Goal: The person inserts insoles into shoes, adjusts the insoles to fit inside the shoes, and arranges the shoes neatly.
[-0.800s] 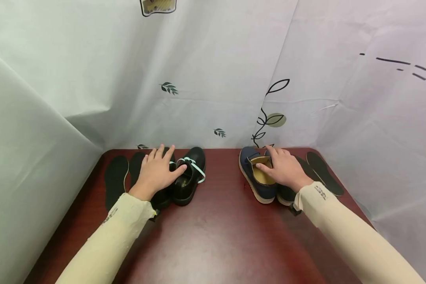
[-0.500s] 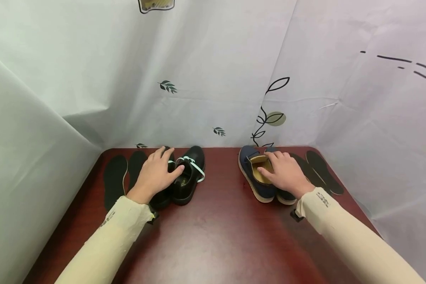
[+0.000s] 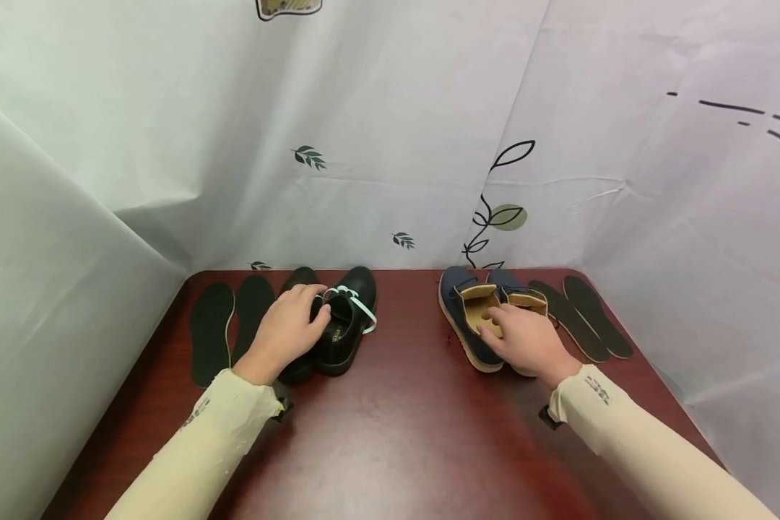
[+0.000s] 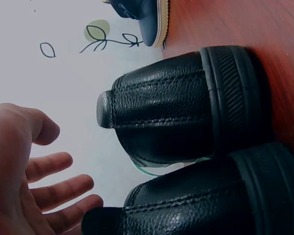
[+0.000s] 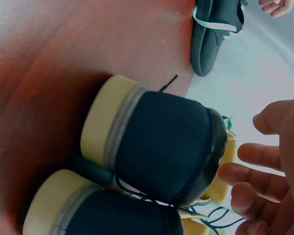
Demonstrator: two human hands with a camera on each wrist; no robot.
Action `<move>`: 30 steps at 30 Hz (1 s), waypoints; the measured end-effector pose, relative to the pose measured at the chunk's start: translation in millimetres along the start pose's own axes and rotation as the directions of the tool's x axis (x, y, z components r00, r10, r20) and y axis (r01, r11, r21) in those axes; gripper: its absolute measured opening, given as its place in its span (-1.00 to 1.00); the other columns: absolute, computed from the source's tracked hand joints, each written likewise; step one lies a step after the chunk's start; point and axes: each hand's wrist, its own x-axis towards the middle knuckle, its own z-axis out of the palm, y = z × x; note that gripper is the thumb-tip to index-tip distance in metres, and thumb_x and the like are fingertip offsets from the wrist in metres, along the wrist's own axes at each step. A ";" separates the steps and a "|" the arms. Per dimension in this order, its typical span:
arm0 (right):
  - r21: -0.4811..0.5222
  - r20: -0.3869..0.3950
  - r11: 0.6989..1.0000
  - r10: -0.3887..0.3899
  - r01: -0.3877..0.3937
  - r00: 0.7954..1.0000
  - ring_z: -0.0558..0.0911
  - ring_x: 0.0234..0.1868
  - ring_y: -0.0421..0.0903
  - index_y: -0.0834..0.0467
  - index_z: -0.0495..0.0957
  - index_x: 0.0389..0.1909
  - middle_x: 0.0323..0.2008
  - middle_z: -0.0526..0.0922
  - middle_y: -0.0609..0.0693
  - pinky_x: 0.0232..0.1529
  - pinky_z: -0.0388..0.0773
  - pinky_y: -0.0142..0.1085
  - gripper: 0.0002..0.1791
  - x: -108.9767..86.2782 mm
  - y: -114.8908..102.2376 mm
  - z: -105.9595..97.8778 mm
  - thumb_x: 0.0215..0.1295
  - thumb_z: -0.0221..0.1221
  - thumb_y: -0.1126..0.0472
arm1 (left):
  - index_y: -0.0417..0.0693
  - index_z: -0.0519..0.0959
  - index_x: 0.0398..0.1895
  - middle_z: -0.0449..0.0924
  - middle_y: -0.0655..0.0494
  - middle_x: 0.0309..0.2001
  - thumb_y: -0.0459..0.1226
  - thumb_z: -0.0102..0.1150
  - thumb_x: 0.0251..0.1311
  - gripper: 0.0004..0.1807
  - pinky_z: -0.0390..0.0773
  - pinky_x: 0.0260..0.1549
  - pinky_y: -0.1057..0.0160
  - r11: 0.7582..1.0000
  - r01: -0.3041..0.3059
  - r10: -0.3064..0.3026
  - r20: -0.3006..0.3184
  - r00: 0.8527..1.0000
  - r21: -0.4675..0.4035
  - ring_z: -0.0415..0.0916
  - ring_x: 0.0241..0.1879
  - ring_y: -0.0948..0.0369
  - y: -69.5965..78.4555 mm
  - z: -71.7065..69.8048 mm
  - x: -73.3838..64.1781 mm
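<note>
My left hand (image 3: 284,334) hovers over a pair of black leather shoes, fingers loosely bent and nothing in them. It partly hides the left black shoe (image 3: 301,276); the right black shoe (image 3: 362,283), with pale mint laces, shows more fully. Over a pair of navy shoes with tan lining, my right hand (image 3: 530,341) hangs with relaxed fingers and holds nothing. The left navy shoe (image 3: 456,277) lies beside its thumb, while the heel part of the right navy shoe (image 3: 503,278) is covered. In the left wrist view, the black heel (image 4: 161,98) stands apart from the thumb.
Two dark insoles (image 3: 211,332) lie left of the black shoes, and two more insoles (image 3: 594,310) lie right of the navy ones. All rest on a reddish-brown table (image 3: 396,433). White printed sheeting (image 3: 390,180) encloses the back and sides.
Both hands have drawn back slightly toward the body and their fingers bend more. More of the right navy shoe and left black shoe now shows. The shoes and insoles stay put.
</note>
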 end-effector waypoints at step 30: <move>0.076 0.009 0.997 -0.013 0.012 1.000 0.37 -0.45 -0.12 0.07 0.43 -0.41 -0.45 0.42 -0.07 -0.41 0.38 -0.20 -0.73 -19.6 -3.3 35.4 0.22 0.38 0.18 | -0.10 0.55 0.21 0.61 -0.09 0.16 -0.08 0.00 0.41 -0.56 0.50 0.13 -0.12 1.000 0.018 -0.018 -0.028 0.999 -0.025 0.52 0.18 -0.05 15.9 12.4 -4.2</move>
